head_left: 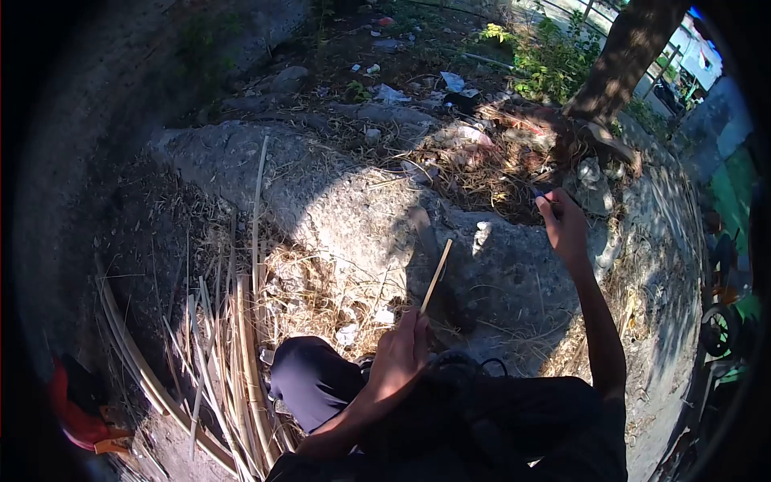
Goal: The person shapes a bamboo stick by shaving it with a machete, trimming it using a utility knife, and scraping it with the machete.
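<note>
My left hand (403, 349) is closed around the lower part of a thin bamboo strip (437, 275), which slants up and to the right in front of my knees. Raised further out on the right, my right hand (566, 229) is closed on a small dark tool (537, 192) with a bluish tip, possibly a knife; most of it is hidden by the fingers. The two hands are well apart, and the tool does not touch the strip. Split bamboo strips (245, 361) lie in a loose bundle to the left of my knee (313, 373).
A rock slab (353, 213) spans the ground ahead, with dry shavings (321, 281) before it. Dry grass and litter (482, 165) lie near a tree trunk (622, 68). A red and black object (76, 410) sits at lower left, and a wheel (717, 331) stands at far right.
</note>
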Available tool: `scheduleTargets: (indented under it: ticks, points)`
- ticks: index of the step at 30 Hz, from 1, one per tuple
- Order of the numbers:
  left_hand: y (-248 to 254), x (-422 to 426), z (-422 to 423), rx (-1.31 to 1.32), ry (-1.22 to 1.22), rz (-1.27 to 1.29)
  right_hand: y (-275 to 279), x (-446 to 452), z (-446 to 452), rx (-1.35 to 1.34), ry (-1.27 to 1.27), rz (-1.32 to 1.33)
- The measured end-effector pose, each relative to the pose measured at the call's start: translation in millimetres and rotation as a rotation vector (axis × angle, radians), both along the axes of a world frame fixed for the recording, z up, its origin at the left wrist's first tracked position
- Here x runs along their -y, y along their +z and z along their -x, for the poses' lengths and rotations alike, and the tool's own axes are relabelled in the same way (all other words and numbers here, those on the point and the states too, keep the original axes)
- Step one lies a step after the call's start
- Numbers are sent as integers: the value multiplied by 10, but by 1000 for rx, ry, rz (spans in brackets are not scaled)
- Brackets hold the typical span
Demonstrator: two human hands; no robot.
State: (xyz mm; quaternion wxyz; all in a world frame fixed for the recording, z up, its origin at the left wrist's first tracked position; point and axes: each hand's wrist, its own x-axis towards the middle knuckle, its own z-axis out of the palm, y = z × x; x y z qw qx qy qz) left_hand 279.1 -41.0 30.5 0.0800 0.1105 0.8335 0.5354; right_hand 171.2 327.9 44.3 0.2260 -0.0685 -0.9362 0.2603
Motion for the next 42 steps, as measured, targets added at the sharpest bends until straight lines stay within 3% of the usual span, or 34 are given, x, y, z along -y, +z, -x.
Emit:
scheduleTargets:
  ticks: [2, 5, 6, 8, 12, 21, 28, 33, 38, 42]
  points:
    - [-24, 69, 35, 11, -18, -44, 68, 299, -58, 48, 68, 115]
    - [70, 51, 62, 338, -79, -422, 326, 739, -184, 258, 207, 607]
    - [126, 44, 55, 348, -88, -425, 354, 846, -223, 253, 285, 706]
    - [179, 90, 58, 582, -151, -596, 590, 1101, -337, 351, 325, 699]
    - [148, 111, 30, 574, -223, -607, 572, 1263, -406, 356, 415, 698]
    - [237, 27, -20, 464, -164, -565, 515, 1350, -470, 445, 433, 1036]
    - [100, 10, -57, 233, -91, -471, 641, 1404, -508, 482, 391, 977]
    - [76, 16, -24, 170, -57, -353, 462, 1363, -655, 155, 492, 645]
    - [122, 20, 4, 126, -20, -253, 286, 1447, -792, 91, 648, 140]
    - [109, 4, -3, 60, 10, -228, 238, 1465, -825, 48, 704, 39]
